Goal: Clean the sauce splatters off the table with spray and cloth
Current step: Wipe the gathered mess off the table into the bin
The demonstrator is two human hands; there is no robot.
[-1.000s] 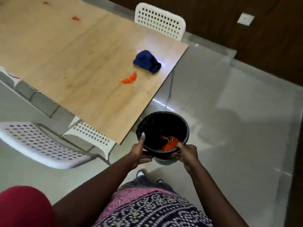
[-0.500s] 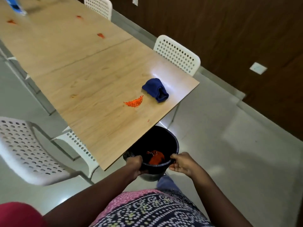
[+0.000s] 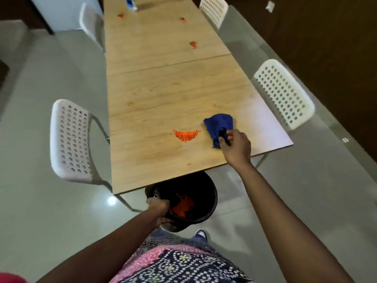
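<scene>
Two grips we see: our right hand (image 3: 236, 145) pinches the near corner of the blue cloth (image 3: 219, 124) on the worktop (image 3: 163, 88); our left hand (image 3: 159, 209) clasps the black bucket's (image 3: 204, 193) rim below its edge. Orange sauce (image 3: 186, 135) lies left of the cloth.

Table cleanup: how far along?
Early. Done: some orange mess already sits in the black bucket, which the left hand holds by its rim under the table edge. In hand: the right hand pinches the blue cloth. Left: the big orange splatter, smaller red spots farther up, and the untouched spray bottle.
</scene>
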